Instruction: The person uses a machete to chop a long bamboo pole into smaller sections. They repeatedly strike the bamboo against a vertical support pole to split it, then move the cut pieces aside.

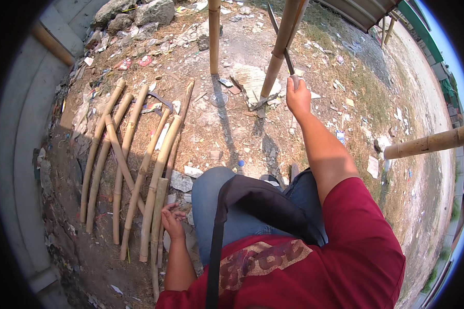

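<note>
Machete [282, 47] gripped by right hand [297, 96] fingers, upper centre, against upright bamboo pole [279, 49]; left hand [171, 220] fingers loosely curled, touching split bamboo strip [159, 206], lower left among cut bamboo lengths [122, 154].

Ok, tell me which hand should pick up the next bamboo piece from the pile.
Left. The left hand already rests on a bamboo piece at the near edge of the pile, while the right hand is raised, gripping a blade handle near the upright pole.
</note>
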Action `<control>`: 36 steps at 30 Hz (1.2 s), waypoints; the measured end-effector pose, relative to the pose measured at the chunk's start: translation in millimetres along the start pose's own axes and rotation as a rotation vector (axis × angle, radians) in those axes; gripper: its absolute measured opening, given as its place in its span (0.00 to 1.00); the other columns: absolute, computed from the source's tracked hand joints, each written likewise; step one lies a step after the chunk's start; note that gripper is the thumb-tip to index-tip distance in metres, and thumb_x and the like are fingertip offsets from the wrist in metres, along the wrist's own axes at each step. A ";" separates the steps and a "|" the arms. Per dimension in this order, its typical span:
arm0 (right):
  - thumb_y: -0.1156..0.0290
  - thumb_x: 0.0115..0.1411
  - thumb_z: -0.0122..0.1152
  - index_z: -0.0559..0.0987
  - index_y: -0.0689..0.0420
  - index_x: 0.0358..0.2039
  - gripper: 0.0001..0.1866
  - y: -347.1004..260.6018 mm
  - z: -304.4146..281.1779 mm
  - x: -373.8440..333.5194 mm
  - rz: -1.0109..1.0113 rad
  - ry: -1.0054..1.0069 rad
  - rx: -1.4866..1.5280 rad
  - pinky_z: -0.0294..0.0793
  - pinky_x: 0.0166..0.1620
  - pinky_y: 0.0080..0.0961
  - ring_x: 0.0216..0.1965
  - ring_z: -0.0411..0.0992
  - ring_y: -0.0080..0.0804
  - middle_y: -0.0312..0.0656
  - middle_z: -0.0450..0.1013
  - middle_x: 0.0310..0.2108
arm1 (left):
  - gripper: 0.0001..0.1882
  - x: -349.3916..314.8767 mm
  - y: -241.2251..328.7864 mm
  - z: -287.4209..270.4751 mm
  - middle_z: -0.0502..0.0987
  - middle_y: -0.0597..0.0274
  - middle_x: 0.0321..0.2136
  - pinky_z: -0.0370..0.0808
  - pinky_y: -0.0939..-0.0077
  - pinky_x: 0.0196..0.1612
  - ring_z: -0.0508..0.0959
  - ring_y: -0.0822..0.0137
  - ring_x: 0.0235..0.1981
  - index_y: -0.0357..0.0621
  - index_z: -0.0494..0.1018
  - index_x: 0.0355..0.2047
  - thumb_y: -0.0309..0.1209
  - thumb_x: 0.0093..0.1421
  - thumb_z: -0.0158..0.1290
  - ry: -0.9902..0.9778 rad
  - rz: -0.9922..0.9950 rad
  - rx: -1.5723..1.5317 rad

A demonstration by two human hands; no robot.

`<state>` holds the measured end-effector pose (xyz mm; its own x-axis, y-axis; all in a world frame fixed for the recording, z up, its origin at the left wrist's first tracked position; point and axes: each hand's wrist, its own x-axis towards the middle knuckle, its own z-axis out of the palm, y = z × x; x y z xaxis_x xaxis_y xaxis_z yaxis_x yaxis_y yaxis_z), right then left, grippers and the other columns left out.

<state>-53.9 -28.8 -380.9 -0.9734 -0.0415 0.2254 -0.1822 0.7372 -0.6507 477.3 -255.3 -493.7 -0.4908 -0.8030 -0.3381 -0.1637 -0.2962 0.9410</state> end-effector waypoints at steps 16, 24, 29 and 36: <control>0.47 0.71 0.49 0.75 0.59 0.40 0.24 -67.3 -83.2 77.5 -0.230 0.383 0.122 0.76 0.37 0.43 0.27 0.76 0.53 0.49 0.74 0.23 | 0.34 -10.1 -4.9 -11.1 0.77 0.53 0.46 0.74 0.79 0.28 0.77 0.70 0.25 0.39 0.68 0.50 0.60 0.73 0.35 0.062 -0.053 -0.007; 0.42 0.66 0.55 0.78 0.61 0.38 0.29 -12.4 -14.7 37.0 0.010 0.000 -0.027 0.76 0.46 0.46 0.41 0.79 0.59 0.59 0.79 0.33 | 0.35 1.1 -1.5 -5.4 0.77 0.53 0.44 0.74 0.79 0.27 0.78 0.70 0.25 0.38 0.68 0.50 0.62 0.72 0.36 0.014 -0.011 -0.008; 0.37 0.66 0.54 0.80 0.61 0.32 0.33 -24.1 -71.1 80.1 -0.033 0.100 0.078 0.74 0.40 0.43 0.34 0.78 0.50 0.54 0.78 0.29 | 0.36 -11.1 -3.6 -16.8 0.77 0.54 0.44 0.74 0.78 0.27 0.77 0.70 0.25 0.38 0.68 0.50 0.63 0.71 0.36 0.066 -0.046 -0.035; 0.39 0.69 0.52 0.72 0.57 0.30 0.30 -100.5 -145.9 100.3 -0.242 0.247 0.470 0.67 0.26 0.26 0.23 0.70 0.23 0.34 0.69 0.21 | 0.36 -18.5 -10.0 -22.8 0.75 0.54 0.45 0.74 0.78 0.27 0.77 0.69 0.25 0.39 0.69 0.50 0.64 0.71 0.36 0.135 -0.095 -0.018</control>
<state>-112.9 -8.7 -187.0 -0.8455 0.0283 0.5333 -0.4924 0.3453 -0.7990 507.5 -249.2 -497.2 -0.3544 -0.8328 -0.4254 -0.1875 -0.3824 0.9048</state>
